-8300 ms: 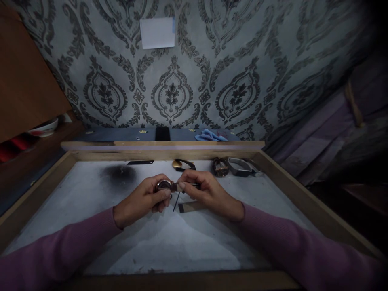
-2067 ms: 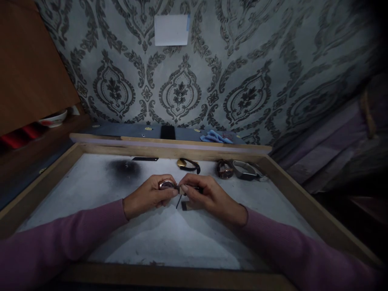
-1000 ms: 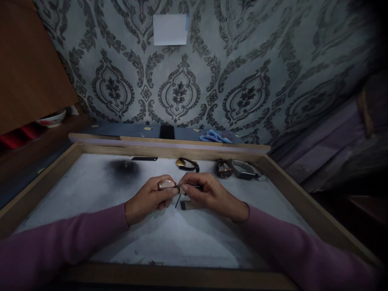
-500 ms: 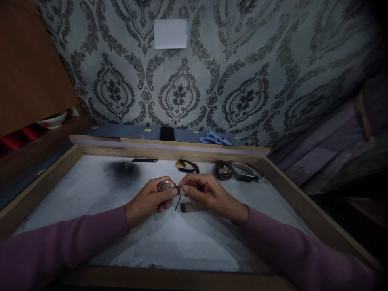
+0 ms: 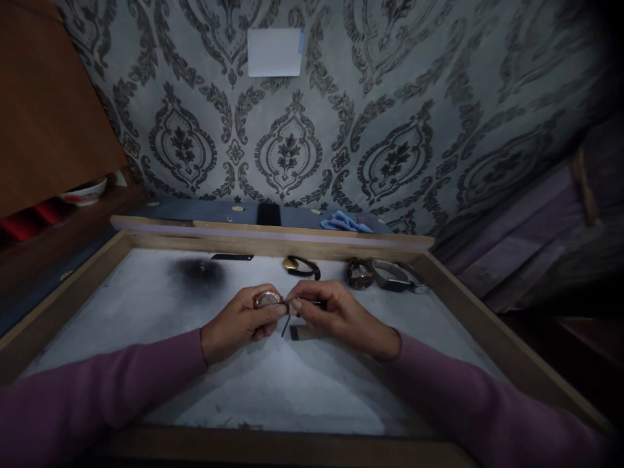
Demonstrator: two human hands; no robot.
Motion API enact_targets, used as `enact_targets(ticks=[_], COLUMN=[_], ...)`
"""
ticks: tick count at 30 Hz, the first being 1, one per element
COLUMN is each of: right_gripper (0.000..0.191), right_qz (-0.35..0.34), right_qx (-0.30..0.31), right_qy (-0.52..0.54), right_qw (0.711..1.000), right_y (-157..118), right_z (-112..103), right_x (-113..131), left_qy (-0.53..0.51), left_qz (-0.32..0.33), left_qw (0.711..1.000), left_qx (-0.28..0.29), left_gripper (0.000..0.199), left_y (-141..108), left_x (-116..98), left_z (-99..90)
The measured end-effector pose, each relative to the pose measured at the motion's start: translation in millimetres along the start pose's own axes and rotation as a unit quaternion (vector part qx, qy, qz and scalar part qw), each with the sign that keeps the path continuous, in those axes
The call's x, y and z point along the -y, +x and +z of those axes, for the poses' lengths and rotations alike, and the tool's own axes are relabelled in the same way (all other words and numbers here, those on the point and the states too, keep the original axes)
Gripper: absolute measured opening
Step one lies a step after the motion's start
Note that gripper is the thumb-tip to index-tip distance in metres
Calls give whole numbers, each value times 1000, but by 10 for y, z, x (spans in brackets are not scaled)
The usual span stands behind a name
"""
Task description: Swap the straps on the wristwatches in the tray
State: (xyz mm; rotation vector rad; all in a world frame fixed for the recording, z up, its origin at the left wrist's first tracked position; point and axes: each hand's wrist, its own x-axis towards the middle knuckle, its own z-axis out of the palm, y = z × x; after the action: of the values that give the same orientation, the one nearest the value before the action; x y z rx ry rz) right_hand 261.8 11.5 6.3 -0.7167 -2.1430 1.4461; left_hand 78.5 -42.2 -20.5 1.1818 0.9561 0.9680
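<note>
My left hand is closed around a round wristwatch, its case tilted up with a pale, shiny face or back. Close beside it, my right hand pinches a short beige-and-dark watch strap at the edge of the case. The fingertips of both hands nearly meet there. A dark object pokes out behind the right fingers; whether it is a tool I cannot tell. Below the fingertips is a thin dark stick. Under the right hand lies a brownish strap-like piece with a dark end.
The wooden-rimmed tray table has a light surface. Along its far side lie a black flat strip, a gold watch with black strap, a dark watch and a grey-banded watch. Behind the rim are a black phone-like slab and a blue cloth.
Both hands stay in almost the same place. The watch in the left hand is turned very slightly, and the right fingertips have shifted a little at its edge.
</note>
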Motion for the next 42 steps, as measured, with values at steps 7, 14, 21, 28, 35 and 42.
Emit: enact_targets(ticks=[7,14,21,28,35,42], right_gripper=[27,26,26,28,31,27], right_qz=[-11,-5,-15,0,9,-10], right_qx=[-3,1,0,1,5,5], right_qy=[-10,2,-10,20,17,13], right_qw=[1000,1000,1000,1000,1000,1000], right_y=[-4,-3,0,-1,1,0], right_z=[13,8,13,23,23,28], right_x=[-17,-10,-6,-4,2,-18], left_qy=[12,16,9,-6,-7,-9], left_qz=[2,-2,-6,-10,-20,-32], left_qw=[1000,1000,1000,1000,1000,999], left_qx=[2,1,5,3,0,6], left_gripper=[30,32,35,32,31,29], left_y=[7,7,10,11,19,17], left_x=[9,3,0,7,-23,-45], left_z=[-11,-15,-16,-20,-15,-31])
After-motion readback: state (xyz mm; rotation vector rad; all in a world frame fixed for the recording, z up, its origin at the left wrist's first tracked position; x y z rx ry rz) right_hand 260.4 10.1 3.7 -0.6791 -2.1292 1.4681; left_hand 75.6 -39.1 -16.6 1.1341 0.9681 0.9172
